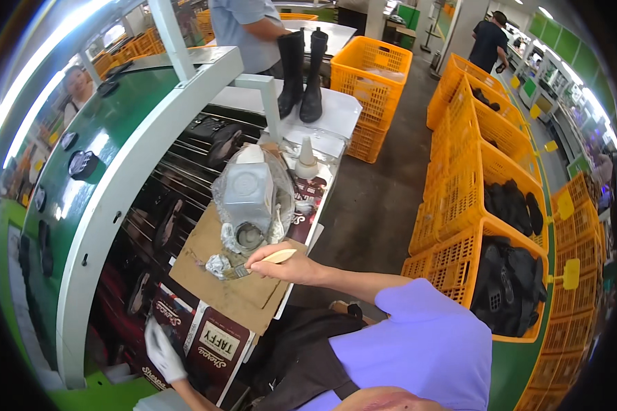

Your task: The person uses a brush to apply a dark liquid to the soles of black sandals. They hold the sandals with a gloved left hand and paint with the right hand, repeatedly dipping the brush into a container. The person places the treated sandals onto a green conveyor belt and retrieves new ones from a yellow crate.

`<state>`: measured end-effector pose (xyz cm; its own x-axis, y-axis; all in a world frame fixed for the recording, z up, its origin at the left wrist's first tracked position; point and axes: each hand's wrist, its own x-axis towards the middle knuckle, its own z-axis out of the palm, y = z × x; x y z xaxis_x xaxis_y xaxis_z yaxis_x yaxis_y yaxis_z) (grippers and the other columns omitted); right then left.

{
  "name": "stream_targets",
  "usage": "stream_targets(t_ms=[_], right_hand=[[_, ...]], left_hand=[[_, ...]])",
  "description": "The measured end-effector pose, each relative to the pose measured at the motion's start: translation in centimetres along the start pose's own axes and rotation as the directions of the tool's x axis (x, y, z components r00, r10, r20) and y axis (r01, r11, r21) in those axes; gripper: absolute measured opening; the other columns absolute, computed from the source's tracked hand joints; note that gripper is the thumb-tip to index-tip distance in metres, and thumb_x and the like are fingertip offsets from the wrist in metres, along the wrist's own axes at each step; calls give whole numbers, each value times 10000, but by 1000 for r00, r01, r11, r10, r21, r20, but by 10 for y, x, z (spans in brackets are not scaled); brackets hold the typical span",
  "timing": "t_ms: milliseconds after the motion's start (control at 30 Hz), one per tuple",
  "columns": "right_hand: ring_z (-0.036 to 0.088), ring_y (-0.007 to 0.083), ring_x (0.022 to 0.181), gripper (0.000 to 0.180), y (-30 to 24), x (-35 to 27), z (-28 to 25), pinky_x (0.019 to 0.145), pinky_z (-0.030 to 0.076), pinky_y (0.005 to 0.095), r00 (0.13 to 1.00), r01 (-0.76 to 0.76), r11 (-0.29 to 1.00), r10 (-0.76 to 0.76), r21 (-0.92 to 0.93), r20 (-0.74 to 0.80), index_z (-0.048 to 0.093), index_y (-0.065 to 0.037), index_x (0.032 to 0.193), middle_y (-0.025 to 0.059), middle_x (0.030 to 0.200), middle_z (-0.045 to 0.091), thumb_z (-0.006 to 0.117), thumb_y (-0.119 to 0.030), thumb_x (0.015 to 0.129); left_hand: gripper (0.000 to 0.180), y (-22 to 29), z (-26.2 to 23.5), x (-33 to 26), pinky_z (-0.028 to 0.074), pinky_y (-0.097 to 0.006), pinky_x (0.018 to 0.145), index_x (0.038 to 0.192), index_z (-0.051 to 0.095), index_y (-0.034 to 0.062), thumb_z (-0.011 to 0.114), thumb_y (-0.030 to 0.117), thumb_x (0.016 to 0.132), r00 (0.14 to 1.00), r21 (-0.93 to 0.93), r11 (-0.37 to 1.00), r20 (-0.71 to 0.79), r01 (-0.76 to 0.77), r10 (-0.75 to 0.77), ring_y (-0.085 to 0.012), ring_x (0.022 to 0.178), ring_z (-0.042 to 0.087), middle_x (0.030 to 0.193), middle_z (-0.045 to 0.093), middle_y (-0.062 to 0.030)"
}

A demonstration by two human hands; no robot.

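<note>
Over the right part of the brown cardboard (253, 299), the bare right hand (273, 264) pinched the pale wooden handle of a brush (279, 257) between thumb and fingers, its bristles low over the cardboard beside a crumpled silvery wad (218, 266). On the near left side of the cardboard, the left hand (163, 353), in a white glove, hung beside dark red printed boxes (216, 346); whether its fingers were pressed together or gripped anything, I cannot tell.

At the far end of the cardboard stood a greyish plastic container (248, 183) in clear wrapping, with a round, open-mouthed pot (249, 236) on its near side. A white bottle (306, 163) with a pointed nozzle stood farther off. To the left of the cardboard ran a rack of metal bars (178, 162) bearing dark shoes, and past it a green belt (127, 103). Beyond the cardboard, tall black boots (301, 85) stood on a white table (339, 109), with a person in a light blue shirt (243, 34) behind. To its right, across the dark floor (380, 205), yellow crates (452, 198) held black items.
</note>
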<state>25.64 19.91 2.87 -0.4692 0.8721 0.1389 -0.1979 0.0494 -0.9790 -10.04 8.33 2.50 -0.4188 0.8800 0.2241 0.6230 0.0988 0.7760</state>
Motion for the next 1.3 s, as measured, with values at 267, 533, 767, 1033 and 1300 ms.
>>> stream_targets(t_ms=[267, 533, 767, 1033, 1300], right_hand=[[559, 67, 656, 187, 3, 0, 15, 587, 459, 216, 993, -104, 994, 105, 14, -59, 665, -9, 954, 20, 769, 635, 593, -164, 878], [532, 66, 584, 192, 4, 9, 35, 538, 416, 199, 995, -100, 994, 100, -54, 2, 658, 12, 922, 25, 656, 602, 612, -161, 851], [531, 74, 589, 186, 9, 9, 41, 546, 423, 206, 994, -107, 992, 109, -62, 25, 653, 20, 920, 36, 668, 598, 614, -149, 852], [545, 58, 621, 187, 16, 9, 37, 554, 441, 195, 992, -112, 993, 114, -47, 47, 652, 5, 962, 27, 716, 618, 614, -145, 857], [573, 89, 634, 188, 12, 4, 38, 578, 464, 203, 990, -130, 991, 130, -12, 44, 630, 40, 949, 60, 714, 621, 614, -119, 851]], left_hand=[[628, -18, 4, -105, 331, -472, 1000, 1218, 474, -61, 599, 382, 790, 981, 773, 613, -65, 165, -182, -432, 1202, 386, 1253, 463, -278], [644, -30, -6, -109, 359, -501, 947, 1212, 497, -31, 597, 439, 783, 902, 730, 530, -343, 431, -261, -438, 1168, 432, 1245, 484, -271], [424, -35, -18, -98, 438, -477, 774, 915, 568, 29, 682, 383, 711, 892, 746, 494, -324, 446, -316, -367, 853, 574, 869, 586, -181], [439, -30, -30, -84, 455, -471, 748, 936, 596, 46, 668, 422, 720, 873, 757, 487, -225, 437, -433, -386, 833, 596, 888, 595, -211], [519, -26, -38, -79, 469, -468, 777, 977, 615, 37, 605, 507, 758, 864, 776, 500, -112, 385, -491, -384, 845, 616, 913, 612, -232]])
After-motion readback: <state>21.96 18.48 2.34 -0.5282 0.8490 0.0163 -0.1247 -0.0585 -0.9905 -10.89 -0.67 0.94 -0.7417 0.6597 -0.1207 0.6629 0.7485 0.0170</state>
